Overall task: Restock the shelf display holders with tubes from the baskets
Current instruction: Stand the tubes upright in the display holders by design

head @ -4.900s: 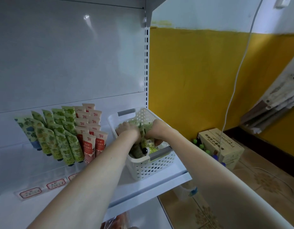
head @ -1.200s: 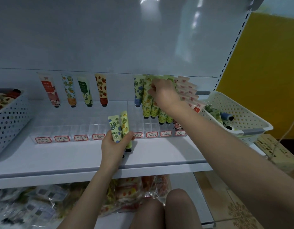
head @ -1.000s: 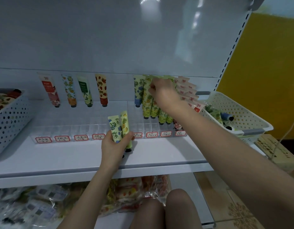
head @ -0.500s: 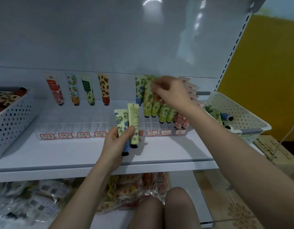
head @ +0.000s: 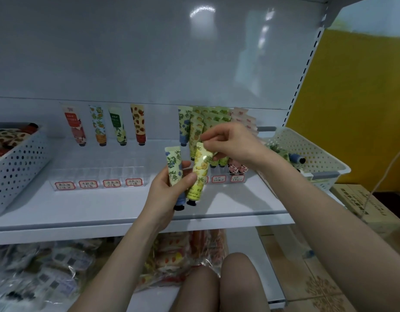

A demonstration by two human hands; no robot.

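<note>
1. Tubes, two of them, stand in the left hand (head: 169, 192): a blue-flower tube (head: 174, 167) and a yellow pineapple tube (head: 200, 172). Both are nearly upright, caps down, above the front part of the shelf (head: 104, 206). This hand's fingers are curled round both tubes, and the thumb lies across the yellow one.
2. The right hand (head: 232, 145) pinches the flat upper end of the yellow pineapple tube between thumb and fingers (head: 211, 134).
3. The relation that matters: the pineapple row (head: 195, 131) of the display holder is directly behind the pinched tube and a little higher, and its tubes have the same upright direction. The right hand is nearer to this row. I judge that it must draw the tube up out of the left hand and carry it back, cap first.
4. Half a second ago the right hand was at the rows, apart from the held tubes; now it has come down onto the yellow one. That tube showed its printed back then, and now it shows the pineapple face.
5. More tubes lie in the white basket (head: 311, 154) at the right end of the shelf.
</note>
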